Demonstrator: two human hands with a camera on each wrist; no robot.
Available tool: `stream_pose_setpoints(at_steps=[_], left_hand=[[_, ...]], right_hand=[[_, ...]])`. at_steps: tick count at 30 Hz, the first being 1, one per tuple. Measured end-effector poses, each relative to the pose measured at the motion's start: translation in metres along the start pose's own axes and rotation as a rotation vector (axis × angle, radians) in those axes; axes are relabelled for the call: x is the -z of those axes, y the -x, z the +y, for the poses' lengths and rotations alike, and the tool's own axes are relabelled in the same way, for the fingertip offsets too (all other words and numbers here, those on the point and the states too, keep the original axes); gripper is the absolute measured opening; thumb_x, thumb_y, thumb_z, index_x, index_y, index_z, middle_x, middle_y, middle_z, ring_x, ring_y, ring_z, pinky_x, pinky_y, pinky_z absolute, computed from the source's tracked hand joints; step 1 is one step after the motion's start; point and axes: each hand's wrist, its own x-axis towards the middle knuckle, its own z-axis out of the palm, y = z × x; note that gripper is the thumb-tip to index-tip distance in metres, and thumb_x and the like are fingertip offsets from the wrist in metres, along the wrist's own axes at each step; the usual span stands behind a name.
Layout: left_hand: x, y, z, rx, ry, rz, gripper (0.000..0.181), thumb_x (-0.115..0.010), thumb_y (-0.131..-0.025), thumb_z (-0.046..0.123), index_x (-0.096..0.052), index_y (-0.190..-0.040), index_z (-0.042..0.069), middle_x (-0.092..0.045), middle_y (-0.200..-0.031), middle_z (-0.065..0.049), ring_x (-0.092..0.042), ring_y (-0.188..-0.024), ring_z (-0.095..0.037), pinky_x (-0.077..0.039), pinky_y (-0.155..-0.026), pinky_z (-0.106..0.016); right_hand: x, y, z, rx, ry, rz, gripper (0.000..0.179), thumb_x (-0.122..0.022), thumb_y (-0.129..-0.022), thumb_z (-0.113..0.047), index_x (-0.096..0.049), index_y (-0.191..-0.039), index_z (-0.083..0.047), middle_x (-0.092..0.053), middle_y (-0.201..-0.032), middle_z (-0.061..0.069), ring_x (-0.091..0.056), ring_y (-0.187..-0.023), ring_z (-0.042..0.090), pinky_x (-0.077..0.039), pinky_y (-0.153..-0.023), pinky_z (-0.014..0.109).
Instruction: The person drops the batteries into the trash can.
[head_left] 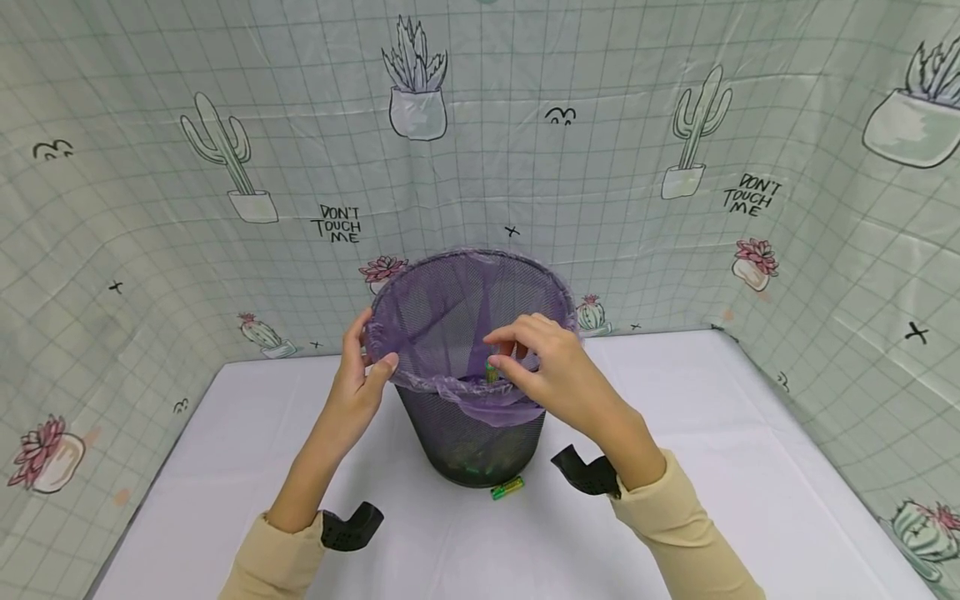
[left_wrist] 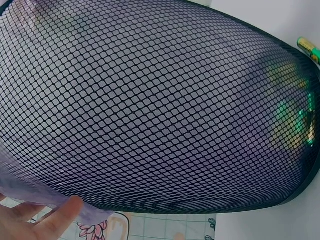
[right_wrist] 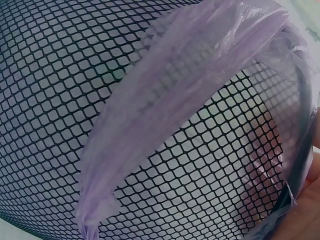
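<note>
A black mesh wastebasket [head_left: 472,450], lined with a purple plastic bag [head_left: 495,408] folded over its rim, stands on the table. My left hand [head_left: 356,383] grips the left side of the rim, thumb over the bag's edge and fingers outside. Over the opening, my right hand [head_left: 551,362] has bent fingers, with thumb and index fingertips apart. Just below that thumb, a green battery [head_left: 491,372] shows inside the opening. Several green and yellow batteries [left_wrist: 292,120] show through the mesh at the bottom. Another green battery [head_left: 507,488] lies on the table at the basket's front foot.
A white cloth covers the table [head_left: 637,533]. Behind and on both sides hangs a pale green grid curtain [head_left: 487,183] with cactus drawings. Black curved mounts stick out from the left cuff [head_left: 285,542] and the right cuff [head_left: 660,492].
</note>
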Motion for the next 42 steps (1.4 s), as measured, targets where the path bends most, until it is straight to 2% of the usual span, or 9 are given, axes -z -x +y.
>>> stream_pose_setpoints(at_steps=[5,11,14,17,23,26,28,32,42], left_hand=[[0.0,0.0,0.0,-0.001,-0.003,-0.001,0.069,-0.043,-0.094,0.019,-0.002,-0.149,0.01,-0.024,-0.138,-0.023,-0.038,-0.122,-0.039,-0.037,-0.093,-0.051],[0.0,0.0,0.0,0.0,0.001,-0.001,0.069,-0.043,-0.094,0.019,-0.002,-0.149,0.011,-0.023,-0.139,-0.023,-0.037,-0.122,-0.039,-0.037,-0.093,-0.051],[0.0,0.0,0.0,0.001,0.002,0.001,0.068,-0.043,-0.094,0.019,-0.003,-0.149,0.011,-0.024,-0.139,-0.023,-0.037,-0.122,-0.039,-0.037,-0.094,-0.051],[-0.001,0.0,0.001,-0.005,0.0,0.004,0.068,-0.043,-0.094,0.019,-0.003,-0.149,0.01,-0.026,-0.137,-0.024,-0.038,-0.121,-0.04,-0.037,-0.093,-0.051],[-0.001,0.0,0.001,-0.006,-0.001,0.008,0.068,-0.043,-0.094,0.018,-0.003,-0.149,0.009,-0.027,-0.136,-0.024,-0.039,-0.12,-0.04,-0.037,-0.093,-0.051],[-0.001,0.0,0.001,-0.005,-0.004,0.007,0.069,-0.043,-0.094,0.018,-0.003,-0.149,0.009,-0.026,-0.137,-0.024,-0.038,-0.121,-0.04,-0.037,-0.093,-0.052],[0.0,0.0,0.001,-0.003,-0.006,0.008,0.069,-0.043,-0.094,0.019,-0.003,-0.149,0.009,-0.025,-0.137,-0.024,-0.038,-0.121,-0.04,-0.037,-0.093,-0.052],[0.0,0.0,0.001,-0.004,-0.005,0.004,0.069,-0.042,-0.094,0.019,-0.002,-0.149,0.009,-0.025,-0.138,-0.025,-0.037,-0.122,-0.041,-0.037,-0.093,-0.053],[0.001,0.0,0.001,0.006,-0.005,0.002,0.069,-0.043,-0.094,0.02,-0.002,-0.149,0.01,-0.022,-0.141,-0.024,-0.036,-0.123,-0.041,-0.037,-0.094,-0.053]], right_hand=[[0.0,0.001,0.0,-0.001,0.001,0.006,0.014,-0.065,-0.085,-0.01,-0.067,-0.099,-0.008,-0.065,-0.089,-0.002,-0.052,-0.08,0.009,-0.045,-0.07,0.023],[0.0,0.002,-0.001,-0.007,-0.018,0.017,0.013,-0.065,-0.085,-0.009,-0.068,-0.098,-0.009,-0.064,-0.088,-0.002,-0.052,-0.08,0.008,-0.047,-0.07,0.028],[0.0,0.004,-0.001,-0.001,-0.032,0.046,0.013,-0.066,-0.085,-0.008,-0.067,-0.097,-0.009,-0.063,-0.089,-0.003,-0.052,-0.081,0.008,-0.047,-0.07,0.029],[0.001,0.007,-0.001,0.028,-0.052,0.115,0.013,-0.066,-0.083,-0.004,-0.067,-0.096,-0.009,-0.063,-0.09,-0.001,-0.053,-0.083,0.011,-0.046,-0.071,0.027],[0.008,0.022,-0.005,0.071,-0.137,0.315,0.017,-0.068,-0.077,0.006,-0.067,-0.09,-0.005,-0.064,-0.088,0.004,-0.053,-0.084,0.013,-0.041,-0.074,0.02],[0.01,0.034,-0.005,0.074,-0.171,0.371,0.021,-0.068,-0.074,0.01,-0.068,-0.089,-0.005,-0.063,-0.085,0.003,-0.053,-0.081,0.011,-0.042,-0.073,0.018],[0.009,0.042,-0.004,0.068,-0.188,0.38,0.023,-0.068,-0.073,0.011,-0.067,-0.088,-0.006,-0.062,-0.084,0.002,-0.052,-0.079,0.009,-0.041,-0.072,0.017],[0.004,0.06,0.0,0.021,-0.219,0.344,0.025,-0.068,-0.073,0.011,-0.067,-0.088,-0.009,-0.061,-0.083,0.0,-0.049,-0.077,0.007,-0.041,-0.07,0.018],[-0.032,0.102,0.025,-0.207,-0.25,0.085,0.014,-0.067,-0.083,-0.007,-0.065,-0.091,-0.018,-0.06,-0.084,-0.007,-0.051,-0.075,0.004,-0.044,-0.066,0.021]])
